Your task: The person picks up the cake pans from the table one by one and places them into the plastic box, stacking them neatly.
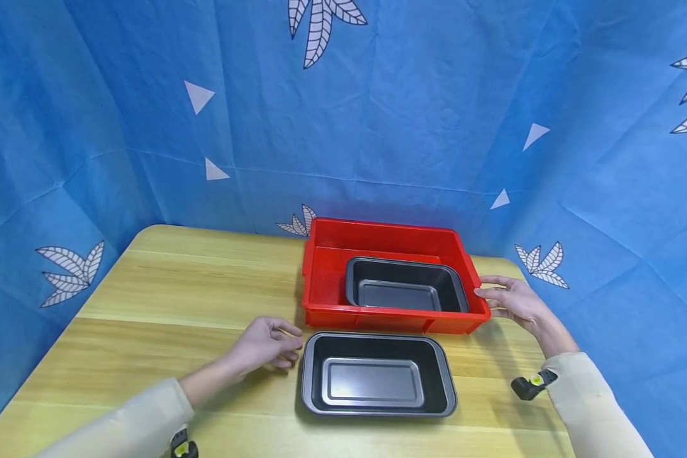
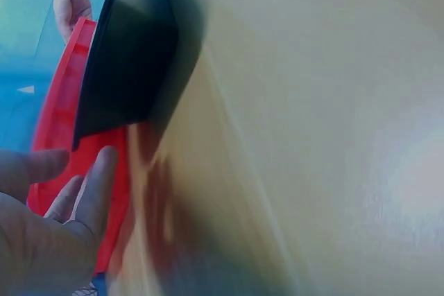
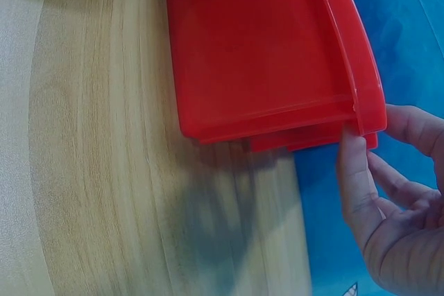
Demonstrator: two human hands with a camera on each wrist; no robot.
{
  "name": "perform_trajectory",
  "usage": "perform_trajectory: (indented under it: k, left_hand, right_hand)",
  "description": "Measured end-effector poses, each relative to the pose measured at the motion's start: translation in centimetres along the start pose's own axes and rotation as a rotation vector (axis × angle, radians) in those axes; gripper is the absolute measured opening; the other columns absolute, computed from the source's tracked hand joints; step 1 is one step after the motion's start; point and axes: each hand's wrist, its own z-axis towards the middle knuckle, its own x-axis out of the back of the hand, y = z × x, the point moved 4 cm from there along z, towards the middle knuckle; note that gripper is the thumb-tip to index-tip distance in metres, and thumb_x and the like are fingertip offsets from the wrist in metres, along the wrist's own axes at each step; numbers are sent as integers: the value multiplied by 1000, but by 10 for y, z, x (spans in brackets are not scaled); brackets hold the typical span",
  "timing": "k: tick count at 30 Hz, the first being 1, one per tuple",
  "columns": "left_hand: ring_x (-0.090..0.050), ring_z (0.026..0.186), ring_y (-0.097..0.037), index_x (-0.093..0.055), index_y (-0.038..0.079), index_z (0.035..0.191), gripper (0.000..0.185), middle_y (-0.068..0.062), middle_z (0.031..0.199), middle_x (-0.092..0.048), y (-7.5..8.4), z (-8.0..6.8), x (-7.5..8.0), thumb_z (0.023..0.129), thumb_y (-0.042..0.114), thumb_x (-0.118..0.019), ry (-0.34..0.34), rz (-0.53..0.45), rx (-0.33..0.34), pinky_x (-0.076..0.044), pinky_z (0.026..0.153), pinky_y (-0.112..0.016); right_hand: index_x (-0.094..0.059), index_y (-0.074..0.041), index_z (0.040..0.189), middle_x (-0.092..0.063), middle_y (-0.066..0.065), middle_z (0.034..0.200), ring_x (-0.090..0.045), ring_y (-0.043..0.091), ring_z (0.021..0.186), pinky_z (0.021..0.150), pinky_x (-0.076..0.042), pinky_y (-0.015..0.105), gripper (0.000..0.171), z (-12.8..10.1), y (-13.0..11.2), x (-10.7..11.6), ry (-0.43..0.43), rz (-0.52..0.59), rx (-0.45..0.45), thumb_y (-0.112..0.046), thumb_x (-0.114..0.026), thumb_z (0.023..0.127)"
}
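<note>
Near baking pan (image 1: 378, 381) lengthwise left-right.

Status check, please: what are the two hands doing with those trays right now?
Left hand open, beside the black pan on the table, not gripping. Right hand open, fingertips at the red bin corner. Second black pan inside bin. Nothing in the way.

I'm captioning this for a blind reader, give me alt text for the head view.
A red plastic bin on a yellow wooden table holds a dark metal baking pan; a second dark baking pan lies in front. The right hand touches the bin's right corner; the left hand rests beside the front pan.
</note>
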Motion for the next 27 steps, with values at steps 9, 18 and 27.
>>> perform_trajectory:
  k: [9,18,27]
  left_hand:
    - [-68,63,-14,-67,3,112,35,-8,86,-74,-5,5,-14,83,19,-77,-14,15,7,-62,63,-36]
    - [-66,61,-12,-67,3,111,33,-7,82,-69,-1,9,-28,81,14,-77,3,67,2,-61,60,-33]
    - [-62,64,-15,-67,6,109,35,-7,82,-64,0,11,-33,78,15,-80,30,111,49,-59,56,-31]
  right_hand:
    - [-27,-4,152,-66,-3,109,-69,14,91,84,-60,30,79,1,1,-1,7,-8,-12,-36,-66,92]
    - [-27,-4,151,-66,-4,108,-69,16,92,83,-60,30,77,1,2,0,9,-14,-14,-35,-65,92]
    - [-27,-4,151,-67,-6,105,-70,15,91,84,-60,31,78,3,2,1,-2,3,-7,-35,-66,92]
